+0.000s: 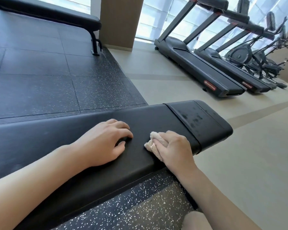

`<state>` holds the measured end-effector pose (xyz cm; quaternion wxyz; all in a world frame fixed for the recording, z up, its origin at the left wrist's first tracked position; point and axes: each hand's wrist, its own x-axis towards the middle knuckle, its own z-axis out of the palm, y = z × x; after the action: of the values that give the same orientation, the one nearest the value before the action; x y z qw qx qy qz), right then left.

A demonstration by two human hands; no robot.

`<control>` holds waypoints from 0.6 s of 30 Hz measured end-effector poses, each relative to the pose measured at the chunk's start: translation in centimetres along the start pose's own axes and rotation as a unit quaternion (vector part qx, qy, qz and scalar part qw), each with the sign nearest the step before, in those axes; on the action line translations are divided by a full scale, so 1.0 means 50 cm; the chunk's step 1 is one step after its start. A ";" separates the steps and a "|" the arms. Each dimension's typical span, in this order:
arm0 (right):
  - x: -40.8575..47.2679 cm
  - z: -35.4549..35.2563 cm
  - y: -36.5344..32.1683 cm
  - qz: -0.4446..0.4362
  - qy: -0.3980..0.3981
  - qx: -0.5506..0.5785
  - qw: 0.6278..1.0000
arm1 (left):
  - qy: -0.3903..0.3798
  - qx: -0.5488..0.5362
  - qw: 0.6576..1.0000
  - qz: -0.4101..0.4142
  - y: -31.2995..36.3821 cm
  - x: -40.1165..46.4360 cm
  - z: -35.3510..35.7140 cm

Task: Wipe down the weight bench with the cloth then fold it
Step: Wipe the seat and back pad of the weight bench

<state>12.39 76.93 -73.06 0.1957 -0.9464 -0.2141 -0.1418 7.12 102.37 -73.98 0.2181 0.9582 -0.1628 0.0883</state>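
Bench padding, black, forms the table under both hands. Beyond the fingers, treadmills line a window. Left hand rests on the padding, fingers loosely curled, holding nothing. Just beside it, the right hand grips a bunched beige cloth, pressing it onto the padding.

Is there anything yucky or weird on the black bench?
Yes. The short end pad of the weight bench has dark wet-looking blotches, beyond the spot where the right hand presses the bunched cloth. The left hand rests on the long pad. Nothing looks broken or crooked.
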 end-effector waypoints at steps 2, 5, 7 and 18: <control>-0.020 0.013 -0.061 -0.031 0.011 0.015 0.999 | 0.010 0.005 1.000 -0.020 -0.032 -0.041 -0.027; -0.043 0.041 -0.162 -0.101 0.020 0.047 0.994 | 0.030 0.015 0.997 -0.066 -0.067 -0.104 -0.059; -0.049 0.064 -0.223 -0.136 -0.011 0.091 0.986 | 0.039 0.026 0.995 -0.093 -0.085 -0.140 -0.077; 0.032 0.050 -0.241 -0.166 -0.118 0.122 0.971 | 0.060 0.064 0.987 -0.135 -0.092 -0.194 -0.094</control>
<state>8.68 88.60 -70.95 0.2565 -0.8767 -0.4056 -0.0322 -0.77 111.03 -73.89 0.1754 0.9763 -0.0128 0.1258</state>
